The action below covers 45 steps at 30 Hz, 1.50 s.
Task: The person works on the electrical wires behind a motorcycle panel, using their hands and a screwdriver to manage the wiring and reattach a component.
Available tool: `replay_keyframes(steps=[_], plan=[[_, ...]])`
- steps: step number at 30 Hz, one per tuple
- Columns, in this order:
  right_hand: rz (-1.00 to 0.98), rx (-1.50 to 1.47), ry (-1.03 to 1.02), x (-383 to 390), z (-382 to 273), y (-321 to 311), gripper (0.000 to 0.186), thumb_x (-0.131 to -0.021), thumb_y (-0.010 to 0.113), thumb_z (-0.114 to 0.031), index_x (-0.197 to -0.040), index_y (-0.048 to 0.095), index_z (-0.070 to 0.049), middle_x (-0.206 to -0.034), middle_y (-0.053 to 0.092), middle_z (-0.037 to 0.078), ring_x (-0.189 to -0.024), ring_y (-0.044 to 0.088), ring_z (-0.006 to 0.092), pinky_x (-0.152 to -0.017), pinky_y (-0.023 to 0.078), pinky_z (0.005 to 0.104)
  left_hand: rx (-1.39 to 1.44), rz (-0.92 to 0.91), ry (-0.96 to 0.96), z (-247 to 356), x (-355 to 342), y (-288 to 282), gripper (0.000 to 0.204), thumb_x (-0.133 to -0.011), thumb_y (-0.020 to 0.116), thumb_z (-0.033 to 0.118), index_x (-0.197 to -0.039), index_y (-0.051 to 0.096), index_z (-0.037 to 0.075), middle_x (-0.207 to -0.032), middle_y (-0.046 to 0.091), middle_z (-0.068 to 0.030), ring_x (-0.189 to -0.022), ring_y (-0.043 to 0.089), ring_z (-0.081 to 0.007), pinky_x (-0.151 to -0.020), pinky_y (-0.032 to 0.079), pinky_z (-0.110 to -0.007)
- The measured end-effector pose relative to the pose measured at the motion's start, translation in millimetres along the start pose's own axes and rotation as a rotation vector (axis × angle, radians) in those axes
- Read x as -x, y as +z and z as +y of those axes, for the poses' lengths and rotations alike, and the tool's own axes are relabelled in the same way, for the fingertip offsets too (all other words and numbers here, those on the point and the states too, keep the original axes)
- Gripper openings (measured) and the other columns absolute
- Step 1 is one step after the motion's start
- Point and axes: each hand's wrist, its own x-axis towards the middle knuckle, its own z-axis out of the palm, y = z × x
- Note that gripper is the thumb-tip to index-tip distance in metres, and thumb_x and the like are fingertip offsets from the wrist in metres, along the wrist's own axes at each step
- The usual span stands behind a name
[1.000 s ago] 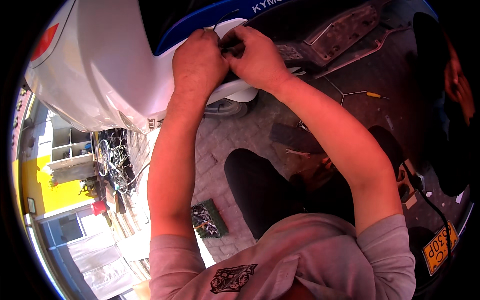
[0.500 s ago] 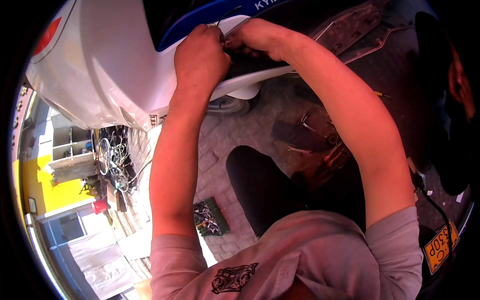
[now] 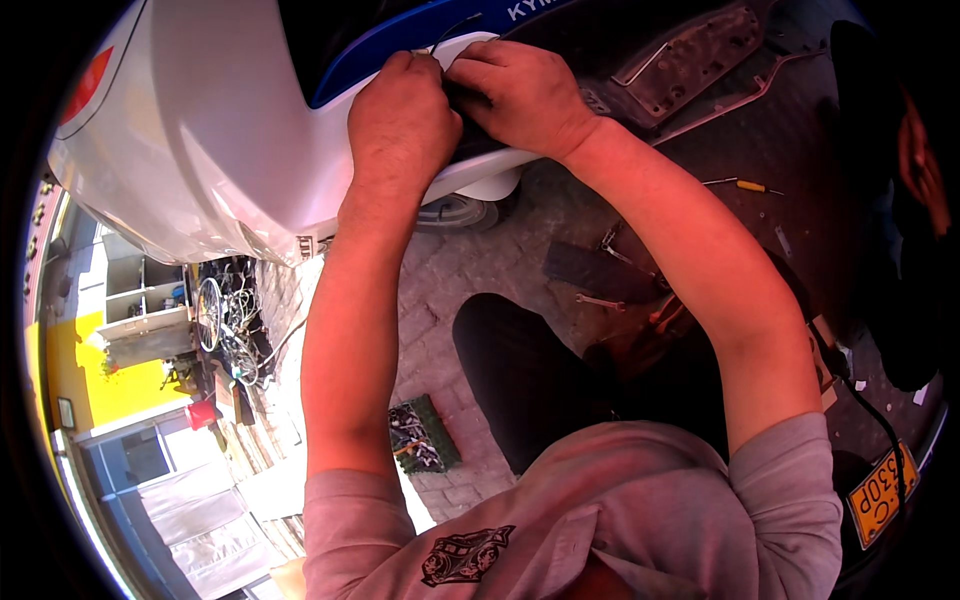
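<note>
Left hand (image 3: 405, 115) at edge of white scooter panel (image 3: 215, 125), fingers curled; right hand (image 3: 525, 95) just beside, fingers bent inward, tips near left's. Fingertips partly hidden: cannot tell what either holds. Panel spreads left of hands, its edge running beneath them. Thin dark cable (image 3: 457, 28) shows beyond, against blue panel (image 3: 385, 45). Step looks like close fingertip work; next move probably calls for steady left, precise right.

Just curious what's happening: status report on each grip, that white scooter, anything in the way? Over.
Bare left grip and right grip close together at glossy white curved scooter bodywork; anything held hidden. Slim yellow-handled tool lying off right, clear of both.
</note>
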Motion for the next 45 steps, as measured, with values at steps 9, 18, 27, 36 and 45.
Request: replay_keyframes(steps=[9, 18, 27, 36, 45], plan=[[-0.239, -0.449, 0.573, -7, -5, 5, 0.018, -0.095, 0.074, -0.019, -0.105, 0.076, -0.005, -0.09, 0.071, 0.01, -0.088, 0.07, 0.0209, -0.079, 0.055, 0.0375, 0.1, 0.047, 0.012, 0, 0, -1, 0.013, -0.092, 0.069, 0.013, -0.099, 0.075, 0.005, -0.104, 0.073, -0.0146, -0.101, 0.071, -0.0383, -0.086, 0.058, -0.048], [-0.221, -0.523, 0.846, -13, 15, 15, 0.024, -0.094, 0.08, -0.018, -0.107, 0.068, -0.001, -0.091, 0.071, 0.004, -0.089, 0.068, 0.0174, -0.079, 0.055, 0.0349, -0.048, -0.053, -0.096, 13, -3, -8, 0.025, -0.084, 0.076, 0.014, -0.108, 0.077, 0.006, -0.113, 0.073, -0.0108, -0.1, 0.076, -0.0332, -0.082, 0.063, -0.044], [0.065, -0.05, 0.093, 3, -9, 3, 0.019, -0.08, 0.081, -0.014, -0.099, 0.075, -0.014, -0.09, 0.073, 0.005, -0.085, 0.074, 0.029, -0.073, 0.06, 0.0406, -0.076, -0.01, -0.047, 7, -2, -2, 0.028, -0.085, 0.072, 0.014, -0.111, 0.075, 0.005, -0.116, 0.073, -0.0114, -0.1, 0.076, -0.0326, -0.081, 0.063, -0.043], [-0.004, 0.078, 0.081, 1, -8, 5, 0.018, -0.084, 0.078, -0.021, -0.1, 0.074, -0.012, -0.091, 0.072, 0.004, -0.082, 0.073, 0.0293, -0.068, 0.059, 0.0409, -0.057, -0.03, -0.127, 11, -2, -7, 0.027, -0.087, 0.068, 0.016, -0.11, 0.076, 0.004, -0.114, 0.075, -0.0124, -0.1, 0.077, -0.0334, -0.081, 0.063, -0.044], [-0.471, -0.1, 0.46, -25, -6, -7, 0.025, -0.096, 0.068, -0.023, -0.113, 0.075, -0.006, -0.109, 0.075, 0.019, -0.106, 0.071, 0.0399, -0.091, 0.057, 0.051, 0.0, -0.008, -0.093, 10, 1, -8, 0.013, -0.09, 0.07, 0.017, -0.098, 0.073, 0.007, -0.103, 0.073, -0.0128, -0.094, 0.073, -0.0366, -0.08, 0.059, -0.048]])
